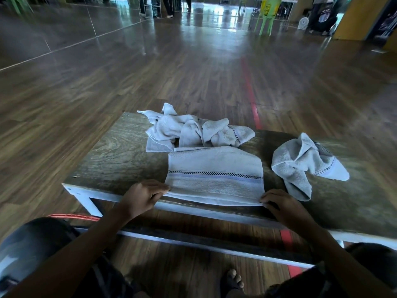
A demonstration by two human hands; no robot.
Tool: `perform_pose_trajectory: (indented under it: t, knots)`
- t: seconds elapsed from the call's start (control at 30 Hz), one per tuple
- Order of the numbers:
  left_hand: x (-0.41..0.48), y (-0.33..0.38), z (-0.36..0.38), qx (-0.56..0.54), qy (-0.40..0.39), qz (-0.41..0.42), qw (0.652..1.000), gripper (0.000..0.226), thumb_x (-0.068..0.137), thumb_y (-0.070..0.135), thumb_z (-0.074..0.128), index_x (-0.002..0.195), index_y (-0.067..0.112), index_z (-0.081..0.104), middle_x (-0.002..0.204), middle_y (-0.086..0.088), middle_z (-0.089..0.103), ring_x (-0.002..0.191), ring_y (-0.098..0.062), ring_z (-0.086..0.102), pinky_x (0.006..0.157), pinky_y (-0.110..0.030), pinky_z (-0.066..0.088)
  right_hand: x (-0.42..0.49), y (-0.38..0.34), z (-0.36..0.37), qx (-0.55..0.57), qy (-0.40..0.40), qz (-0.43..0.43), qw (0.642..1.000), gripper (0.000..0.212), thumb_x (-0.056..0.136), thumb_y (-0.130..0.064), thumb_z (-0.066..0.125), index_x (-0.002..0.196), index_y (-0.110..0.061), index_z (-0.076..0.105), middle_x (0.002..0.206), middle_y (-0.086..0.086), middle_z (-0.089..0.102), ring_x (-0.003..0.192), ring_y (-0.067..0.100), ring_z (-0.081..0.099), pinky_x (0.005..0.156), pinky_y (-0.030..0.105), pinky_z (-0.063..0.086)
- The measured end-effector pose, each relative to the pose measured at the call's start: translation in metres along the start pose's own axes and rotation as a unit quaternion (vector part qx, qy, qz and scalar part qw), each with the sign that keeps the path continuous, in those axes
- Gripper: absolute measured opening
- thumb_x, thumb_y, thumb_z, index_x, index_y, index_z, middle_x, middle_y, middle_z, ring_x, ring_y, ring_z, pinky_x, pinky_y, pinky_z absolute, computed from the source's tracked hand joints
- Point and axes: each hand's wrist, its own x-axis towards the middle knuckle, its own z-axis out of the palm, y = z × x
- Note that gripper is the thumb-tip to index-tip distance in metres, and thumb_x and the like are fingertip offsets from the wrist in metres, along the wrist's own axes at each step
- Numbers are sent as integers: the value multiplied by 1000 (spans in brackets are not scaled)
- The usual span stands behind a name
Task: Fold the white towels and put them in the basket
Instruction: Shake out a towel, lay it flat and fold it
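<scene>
Both hands, left (144,195) and right (283,204), pinch the towel's (214,171) near corners; uneven lifting could skew the fold.

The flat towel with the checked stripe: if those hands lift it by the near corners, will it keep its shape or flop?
Probably flop: the flat towel is soft cloth, and its near edge curves down between the left hand and right hand. It looks thin, so likely light. Pushed, it would probably bunch rather than slide, like the crumpled towels behind it.
</scene>
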Motion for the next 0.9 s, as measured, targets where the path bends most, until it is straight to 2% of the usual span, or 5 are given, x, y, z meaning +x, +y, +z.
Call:
perform_pose_trajectory:
  t: [0.33,0.43,0.53,0.67,0.9]
  knots:
    - [-5,3,-1,61,-25,24,998,39,86,42,55,114,19,70,113,6,68,103,-4,62,87,-21,49,-3,0,4,-9,6,2,1000,24,80,-11,72,102,-20,71,102,-9,66,95,8,58,79,34,54]
    - [-9,0,-6,94,-66,57,992,54,80,55,61,116,16,67,113,3,65,105,-9,59,89,-22,47,-5,-7,-4,-32,-39,-4,999,30,78,-35,72,105,-23,68,104,-12,64,94,7,57,77,34,54]
    - [-10,-1,-3,125,-60,95,986,35,76,35,74,103,14,65,99,1,60,95,-14,55,79,-29,52,-12,-16,-9,-112,-36,-59,991,45,73,-59,55,100,-24,67,101,-11,65,89,8,60,73,27,47]
    - [-10,7,0,118,-21,120,986,5,84,17,59,86,14,63,88,1,54,85,-17,53,73,-30,46,-17,-25,-6,-168,0,-98,981,30,77,-46,47,84,-24,67,87,-7,66,79,14,62,73,30,41]
    - [-1,21,-27,-24,8,-14,1000,33,86,39,54,96,16,75,94,3,73,86,-7,67,77,-25,49,-9,-24,-28,-57,28,-43,997,15,78,-35,56,76,-22,63,78,-14,62,77,1,53,73,26,42]
